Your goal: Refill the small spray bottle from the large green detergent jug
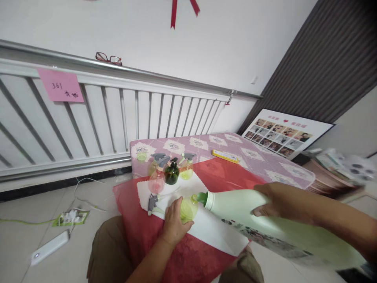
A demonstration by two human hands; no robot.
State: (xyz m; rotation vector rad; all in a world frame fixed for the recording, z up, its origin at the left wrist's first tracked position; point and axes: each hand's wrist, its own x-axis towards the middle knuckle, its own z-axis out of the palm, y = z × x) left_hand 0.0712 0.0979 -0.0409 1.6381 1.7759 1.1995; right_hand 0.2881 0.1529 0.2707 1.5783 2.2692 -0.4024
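My left hand [174, 219] is wrapped round a small yellow-green bottle [188, 208] standing on a white sheet [206, 226]. My right hand [279, 200] grips a large pale green jug [265, 224], tilted on its side. Its green spout [202, 197] touches the small bottle's mouth. A grey spray head with its tube [153, 202] lies on the sheet, left of my left hand.
Several small bottles stand at the sheet's far edge: a pink one [156, 181], a dark green one [172, 173], a yellow-green one [186, 168]. A red cloth [141, 236] covers a patterned table [265, 157] holding a yellow object [225, 156]. A power strip [50, 247] lies on the floor.
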